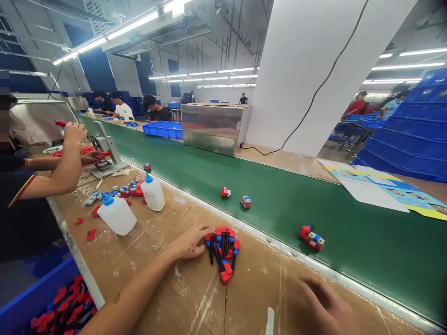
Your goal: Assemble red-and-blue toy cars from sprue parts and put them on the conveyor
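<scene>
My left hand [191,242] lies on the brown tabletop [251,288], its fingertips at the left side of a cluster of red, blue and black plastic parts [223,251]. The fingers are extended and the thumb is apart from them. To the right, over the table near its edge by the belt, my right hand [326,302] is blurred, with its fingers curved; nothing can be made out in it. Several black rod-like pieces point toward me within the cluster.
A green conveyor belt [272,190] carries small red toy pieces [312,238]. Two white bottles [118,216] with blue caps stand at the left. A co-worker's arm [66,167] is near a metal press [108,151]. A blue bin [42,284] holds parts lower left.
</scene>
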A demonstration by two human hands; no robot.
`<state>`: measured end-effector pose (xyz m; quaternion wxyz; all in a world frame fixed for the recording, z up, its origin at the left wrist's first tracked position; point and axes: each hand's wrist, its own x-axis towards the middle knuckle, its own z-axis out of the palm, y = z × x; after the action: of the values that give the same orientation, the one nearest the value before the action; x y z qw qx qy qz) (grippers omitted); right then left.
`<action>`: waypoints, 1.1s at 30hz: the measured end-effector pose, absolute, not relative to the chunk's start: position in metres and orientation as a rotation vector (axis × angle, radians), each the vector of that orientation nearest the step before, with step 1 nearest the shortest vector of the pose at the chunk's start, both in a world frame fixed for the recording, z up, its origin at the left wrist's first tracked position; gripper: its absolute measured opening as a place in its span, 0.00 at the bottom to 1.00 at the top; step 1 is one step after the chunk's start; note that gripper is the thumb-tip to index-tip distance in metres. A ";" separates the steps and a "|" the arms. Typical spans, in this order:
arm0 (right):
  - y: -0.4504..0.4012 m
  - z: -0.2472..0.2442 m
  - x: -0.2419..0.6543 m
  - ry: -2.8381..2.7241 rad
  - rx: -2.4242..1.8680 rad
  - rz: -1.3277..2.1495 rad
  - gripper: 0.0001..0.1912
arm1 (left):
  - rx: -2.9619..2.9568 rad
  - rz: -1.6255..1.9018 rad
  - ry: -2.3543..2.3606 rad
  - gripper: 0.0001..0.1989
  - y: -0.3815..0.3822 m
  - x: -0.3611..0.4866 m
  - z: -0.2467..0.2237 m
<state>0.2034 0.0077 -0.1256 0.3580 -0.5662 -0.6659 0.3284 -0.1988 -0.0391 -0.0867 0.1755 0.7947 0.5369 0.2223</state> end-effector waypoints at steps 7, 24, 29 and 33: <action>0.169 -0.084 0.059 -1.912 -1.479 0.624 0.21 | 2.429 0.607 1.384 0.18 -0.034 -0.201 -0.096; -0.002 -0.046 0.166 -1.972 -0.831 0.841 0.13 | 2.316 0.406 1.390 0.12 -0.058 -0.226 -0.078; -0.063 -0.052 0.225 -1.628 -0.896 1.124 0.10 | 1.778 0.935 1.450 0.19 -0.058 -0.217 -0.077; -0.075 -0.084 0.261 -1.202 -0.932 1.274 0.21 | 1.365 1.338 1.378 0.27 -0.082 -0.168 -0.085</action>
<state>0.2605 -0.0750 -0.0839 0.5470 -0.3930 -0.5073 0.5376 -0.1681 -0.0821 -0.0855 0.3825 0.5351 0.5404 0.5247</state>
